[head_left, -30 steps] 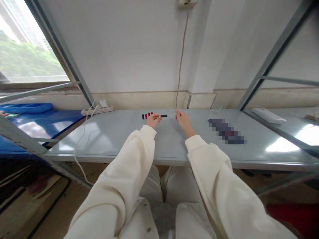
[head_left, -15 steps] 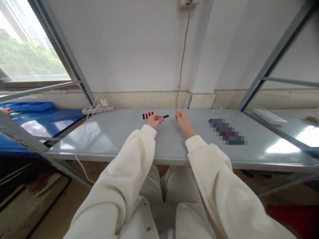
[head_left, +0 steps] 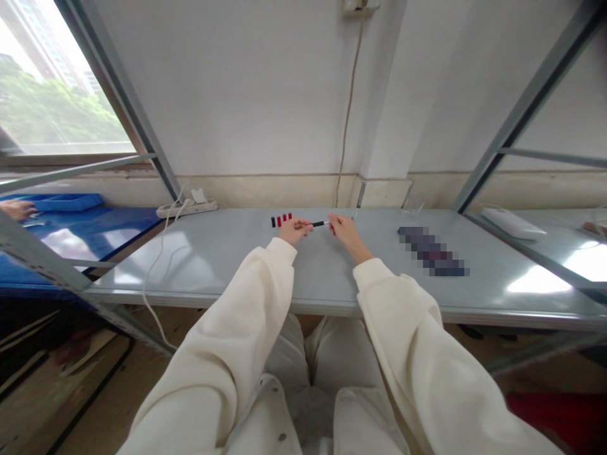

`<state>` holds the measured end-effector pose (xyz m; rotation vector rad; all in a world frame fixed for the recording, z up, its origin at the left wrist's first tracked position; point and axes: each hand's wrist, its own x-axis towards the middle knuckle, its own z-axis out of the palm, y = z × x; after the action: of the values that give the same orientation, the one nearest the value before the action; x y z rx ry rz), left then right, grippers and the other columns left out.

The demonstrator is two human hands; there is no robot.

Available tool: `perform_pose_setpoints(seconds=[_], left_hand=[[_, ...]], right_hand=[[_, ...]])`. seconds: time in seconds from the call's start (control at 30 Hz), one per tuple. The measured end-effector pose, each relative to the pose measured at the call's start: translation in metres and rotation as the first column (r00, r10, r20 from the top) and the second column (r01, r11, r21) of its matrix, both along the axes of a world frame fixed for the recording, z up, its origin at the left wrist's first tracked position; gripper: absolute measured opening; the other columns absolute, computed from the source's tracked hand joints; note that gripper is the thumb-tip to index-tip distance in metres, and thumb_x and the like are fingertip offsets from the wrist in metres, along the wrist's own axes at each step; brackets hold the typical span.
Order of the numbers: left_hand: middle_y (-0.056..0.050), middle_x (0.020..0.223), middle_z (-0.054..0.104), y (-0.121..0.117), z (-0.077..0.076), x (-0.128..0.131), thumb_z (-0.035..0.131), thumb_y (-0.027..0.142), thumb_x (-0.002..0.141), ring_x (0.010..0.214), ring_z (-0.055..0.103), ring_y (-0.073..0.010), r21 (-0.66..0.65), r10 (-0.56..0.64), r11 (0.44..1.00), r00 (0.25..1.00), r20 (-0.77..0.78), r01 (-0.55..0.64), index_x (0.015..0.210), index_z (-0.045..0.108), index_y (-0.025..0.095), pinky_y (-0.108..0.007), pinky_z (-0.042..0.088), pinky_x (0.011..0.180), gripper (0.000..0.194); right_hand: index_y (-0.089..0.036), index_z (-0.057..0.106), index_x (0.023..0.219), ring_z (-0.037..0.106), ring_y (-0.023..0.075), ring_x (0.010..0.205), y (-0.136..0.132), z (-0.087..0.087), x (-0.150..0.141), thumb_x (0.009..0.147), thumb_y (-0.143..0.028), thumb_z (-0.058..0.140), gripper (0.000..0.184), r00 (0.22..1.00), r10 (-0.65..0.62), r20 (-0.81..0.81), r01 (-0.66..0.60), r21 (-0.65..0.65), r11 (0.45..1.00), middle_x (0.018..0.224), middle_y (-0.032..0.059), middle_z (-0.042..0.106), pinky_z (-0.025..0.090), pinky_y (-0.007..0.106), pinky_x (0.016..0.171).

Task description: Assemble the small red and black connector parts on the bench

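My left hand [head_left: 294, 230] is closed around one end of a thin black stick-like piece [head_left: 317, 224] above the grey table [head_left: 237, 265]. My right hand [head_left: 344, 231] pinches the pale tip at the piece's other end, so both hands hold it between them. Just left of my left hand a short row of small black and red pieces [head_left: 281, 220] lies on the table. Cream sleeves cover both my arms.
A blurred dark patch [head_left: 432, 250] lies on the table to the right. A white power strip [head_left: 187, 207] with cords sits at the back left. Grey metal frame posts rise on both sides. Another person's hand [head_left: 16, 208] rests on a blue surface far left.
My hands have come closer together; the right hand moved left onto the tip of the black piece, and the piece shifted slightly right out of my left hand.
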<state>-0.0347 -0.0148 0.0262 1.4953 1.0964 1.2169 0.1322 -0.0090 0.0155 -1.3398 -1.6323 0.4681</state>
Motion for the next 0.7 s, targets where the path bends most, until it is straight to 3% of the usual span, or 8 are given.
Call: perform_pose_setpoints(seconds=[0.1, 0.4, 0.6, 0.7], left_hand=[[-0.004, 0.064, 0.064, 0.001, -0.004, 0.001, 0.065, 0.017, 0.063, 0.047, 0.051, -0.006, 0.028, -0.028, 0.999, 0.999, -0.031, 0.029, 0.072, 0.057, 0.011, -0.022, 0.043, 0.052, 0.013], [-0.004, 0.066, 0.062, 0.004, -0.004, 0.004, 0.06, 0.016, 0.067, 0.046, 0.05, -0.0054, 0.109, 0.062, 0.992, 0.998, -0.003, -0.061, 0.075, 0.056, 0.011, -0.02, 0.043, 0.049, 0.011], [-0.004, 0.067, 0.061, 0.014, -0.01, 0.0, 0.06, 0.019, 0.067, 0.054, 0.054, -0.0085, 0.163, 0.222, 0.961, 0.975, 0.027, -0.224, 0.076, 0.056, 0.011, -0.02, 0.043, 0.049, 0.012], [-0.004, 0.068, 0.061, 0.014, -0.01, -0.001, 0.059, 0.019, 0.069, 0.053, 0.054, -0.0079, 0.183, 0.206, 0.962, 0.978, -0.005, -0.202, 0.077, 0.056, 0.012, -0.02, 0.043, 0.048, 0.011]], right_hand=[[-0.02, 0.042, 0.052, 0.043, 0.0112, 0.048, -0.003, 0.0, -0.006, 0.076, -0.065, 0.025, 0.054, 0.996, 0.057, 0.068, -0.055, -0.028, 0.998, 0.045, -0.0011, 0.044, 0.035, 0.024, 0.053], [-0.018, 0.048, 0.057, 0.048, 0.0121, 0.052, -0.004, -0.001, -0.01, 0.083, -0.051, 0.024, 0.049, 0.994, 0.063, 0.088, -0.06, -0.043, 0.997, 0.05, 0.0005, 0.05, 0.037, 0.025, 0.057], [-0.016, 0.056, 0.097, 0.048, 0.0096, 0.058, -0.001, -0.007, -0.01, 0.079, -0.031, 0.044, 0.026, 0.986, 0.061, 0.155, -0.079, 0.11, 0.991, 0.086, 0.005, 0.06, 0.04, 0.026, 0.066], [-0.014, 0.058, 0.098, 0.048, 0.0095, 0.06, -0.002, -0.008, -0.011, 0.074, -0.025, 0.051, 0.027, 0.964, 0.101, 0.245, -0.152, 0.198, 0.968, 0.093, 0.007, 0.057, 0.041, 0.026, 0.069]])
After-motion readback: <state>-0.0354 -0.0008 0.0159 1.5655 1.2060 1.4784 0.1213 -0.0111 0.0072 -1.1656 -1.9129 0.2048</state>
